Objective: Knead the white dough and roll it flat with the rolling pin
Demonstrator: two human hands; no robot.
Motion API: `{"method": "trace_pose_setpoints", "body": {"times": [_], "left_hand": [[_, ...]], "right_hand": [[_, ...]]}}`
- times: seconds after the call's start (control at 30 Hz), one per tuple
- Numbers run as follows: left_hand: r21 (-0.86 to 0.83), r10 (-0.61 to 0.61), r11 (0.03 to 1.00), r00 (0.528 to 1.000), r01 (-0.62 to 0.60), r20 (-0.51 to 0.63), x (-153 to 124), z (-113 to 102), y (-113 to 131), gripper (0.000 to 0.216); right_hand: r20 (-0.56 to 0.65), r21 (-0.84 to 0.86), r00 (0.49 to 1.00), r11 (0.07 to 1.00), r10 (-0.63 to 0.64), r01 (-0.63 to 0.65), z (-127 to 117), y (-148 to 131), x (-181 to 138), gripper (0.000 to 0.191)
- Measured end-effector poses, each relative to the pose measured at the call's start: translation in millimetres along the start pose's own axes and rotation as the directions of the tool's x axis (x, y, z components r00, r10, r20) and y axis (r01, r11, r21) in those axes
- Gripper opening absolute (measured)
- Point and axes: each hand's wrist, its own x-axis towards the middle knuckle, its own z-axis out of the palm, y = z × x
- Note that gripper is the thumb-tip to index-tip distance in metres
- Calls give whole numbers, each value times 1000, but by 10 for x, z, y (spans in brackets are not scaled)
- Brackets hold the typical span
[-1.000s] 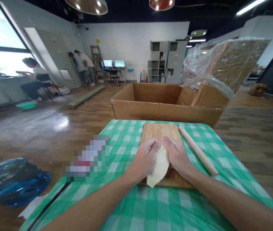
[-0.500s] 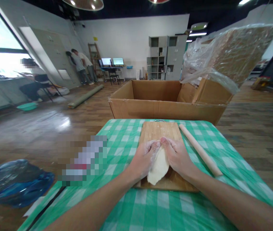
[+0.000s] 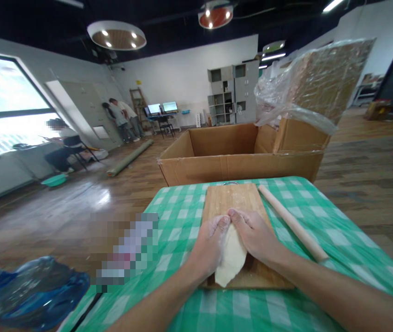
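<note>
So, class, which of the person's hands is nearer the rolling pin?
Right. The right hand lies on the side of the dough facing the rolling pin, not touching the pin. The left hand lies on the dough's other side, farther off, over the wooden board.

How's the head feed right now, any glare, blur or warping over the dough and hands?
Head view: the dough, the left hand and the right hand are sharp and evenly lit; the window is blown out and glares off the floor; a pixelated patch masks the left edge of the tablecloth; wide-angle warping bends the frame edges.
</note>
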Motion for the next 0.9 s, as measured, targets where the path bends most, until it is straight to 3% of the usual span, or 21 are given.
{"method": "trace_pose_setpoints", "body": {"times": [0.13,0.23,0.37,0.5,0.63,0.8,0.9], "left_hand": [[-48,-29,998,998,26,-57,1,-39,-30,42],[-79,-45,996,998,48,42,4,-28,-20,41],[-50,2,999,997,2,81,-12,-14,15,41],[33,-4,999,989,0,145,-32,-46,27,44],[-75,-45,995,983,59,178,-26,-70,12,48],[-117,-56,990,981,78,184,-4,-103,-19,47],[-55,-31,998,989,39,147,1,-134,-40,46]], "right_hand": [[-89,-73,995,996,38,-44,2,58,1,51],[-127,3,988,996,91,-92,7,80,-7,52],[-106,68,984,989,142,-135,3,35,-3,47],[-81,-86,995,994,57,-64,-2,29,17,41],[-98,-138,995,990,-20,6,3,88,5,41],[-233,-132,973,991,-4,-27,-2,99,-14,44],[-170,-56,984,996,58,-69,-13,64,-9,46]]}}
